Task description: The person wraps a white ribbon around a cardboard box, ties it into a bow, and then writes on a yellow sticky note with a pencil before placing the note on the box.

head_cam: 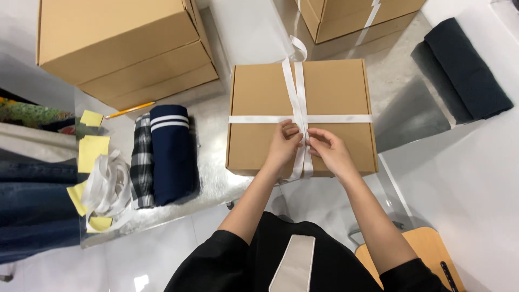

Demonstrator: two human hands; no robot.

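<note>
Head view is looking straight down on a flat brown cardboard box [265, 92] lying on a shiny metal surface [400, 108], directly in front of the person. A white ribbon [259, 119] is running across the lid from side to side and another run is crossing it from the far edge to the near edge, so the two are forming a cross a little right of the lid's middle. Both hands are working just below that crossing, over the near half of the box. The left hand [282, 145] is lying with its fingers curled and closed, pinching the ribbon where the lengthwise strands are coming down. The right hand [331, 150] is sitting just beside it, touching it at the fingertips, its thumb and forefinger nipping the same strands while the other fingers are staying loosely bent. Two loose ribbon tails are hanging past the near edge of the box between the wrists.

Left of the box, a folded navy garment with white stripes [172, 154] and a folded checked cloth [142, 162] are lying side by side. Further left, a loose heap of white ribbon [108, 186] is resting on yellow paper sheets [93, 151]. Larger cardboard boxes [119, 48] are standing at the far side, and a dark folded cloth [467, 70] is lying to the right.
</note>
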